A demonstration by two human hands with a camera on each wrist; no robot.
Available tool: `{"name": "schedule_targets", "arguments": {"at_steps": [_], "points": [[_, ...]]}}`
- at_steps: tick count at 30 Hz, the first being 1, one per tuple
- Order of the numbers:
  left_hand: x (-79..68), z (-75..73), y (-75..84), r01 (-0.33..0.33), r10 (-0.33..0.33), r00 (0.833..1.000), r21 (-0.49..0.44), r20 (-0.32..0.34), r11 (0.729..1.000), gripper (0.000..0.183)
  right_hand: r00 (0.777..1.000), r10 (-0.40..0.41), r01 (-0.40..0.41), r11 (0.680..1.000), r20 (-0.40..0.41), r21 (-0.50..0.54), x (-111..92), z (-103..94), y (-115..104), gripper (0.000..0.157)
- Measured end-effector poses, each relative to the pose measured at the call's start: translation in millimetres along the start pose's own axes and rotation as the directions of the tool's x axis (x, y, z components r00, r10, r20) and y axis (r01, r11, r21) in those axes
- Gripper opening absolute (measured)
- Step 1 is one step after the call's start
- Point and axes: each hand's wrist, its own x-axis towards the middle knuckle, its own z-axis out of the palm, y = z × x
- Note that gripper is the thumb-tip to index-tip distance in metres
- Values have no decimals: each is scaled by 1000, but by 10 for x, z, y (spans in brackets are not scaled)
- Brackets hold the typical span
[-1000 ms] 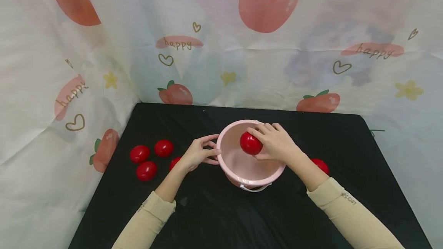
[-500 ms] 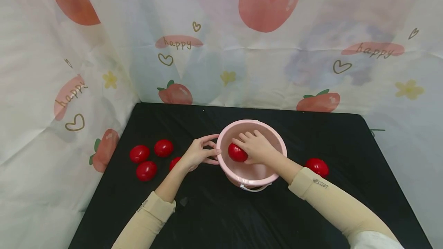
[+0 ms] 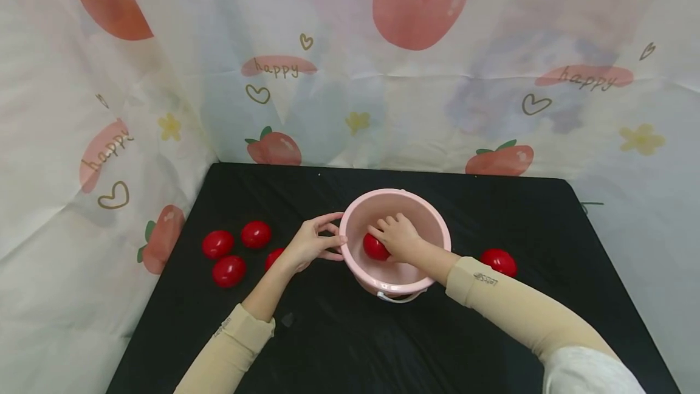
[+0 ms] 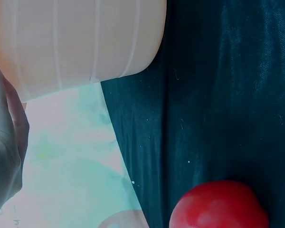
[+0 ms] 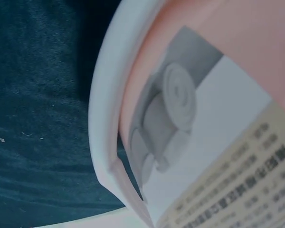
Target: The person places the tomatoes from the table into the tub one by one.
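Note:
A pink bucket (image 3: 355, 269) with a white handle (image 3: 401, 300) stands mid-table. My left hand (image 3: 310, 244) is at its left side, fingers stretched toward the bucket and thumb tip at the rim; the left wrist view shows fingers (image 4: 2, 104) along the wall. Reaching inside, my right hand (image 3: 401, 241) holds a glossy red ball (image 3: 374, 248) low in the bucket, its fingers over the top. The right wrist view is filled by the handle (image 5: 104, 109) and a printed label (image 5: 204, 142) on the bucket; the right hand is out of that view.
Left of the bucket lie several red balls, among them a near one (image 3: 229, 271) and one partly behind the left wrist (image 3: 273, 258). Another red ball (image 3: 500, 262) sits right of the bucket, beside the right sleeve. A printed curtain (image 3: 328, 108) borders the black table (image 3: 350, 345).
My right hand has moved left and down into the bucket with the red ball, uncovering more of the ball on the right. The left hand has stayed at the rim.

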Motion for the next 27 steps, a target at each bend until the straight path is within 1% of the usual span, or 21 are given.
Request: {"name": "schedule_targets", "arguments": {"at_steps": [4,8,11,13,17,23,25,27], "points": [[1,-5,-8,-3,3,1000,-5,-4,1000,57,998,21,-20,1000,59,-11,3,4,-16,74],[2,-2,-17,-7,7,1000,-12,-7,1000,56,991,32,-32,999,132,-5,21,-3,-29,75],[4,2,-21,-7,7,1000,-19,-7,1000,57,981,51,-50,999,187,-13,40,7,-31,71],[6,2,-24,-5,5,1000,-22,-9,1000,57,978,63,-60,998,200,-21,48,21,-31,67],[10,-2,-36,-7,7,1000,-19,-9,1000,58,978,63,-53,997,198,-56,48,33,-31,59],[15,0,-42,-10,10,1000,-8,-13,1000,58,986,66,-61,997,151,-39,44,35,-27,49],[16,1,-46,-8,8,1000,-8,-18,1000,58,989,62,-58,998,136,-34,48,33,-21,49],[18,3,-52,-7,7,1000,-9,-23,1000,58,994,52,-50,999,99,-23,47,37,-7,50]]}}
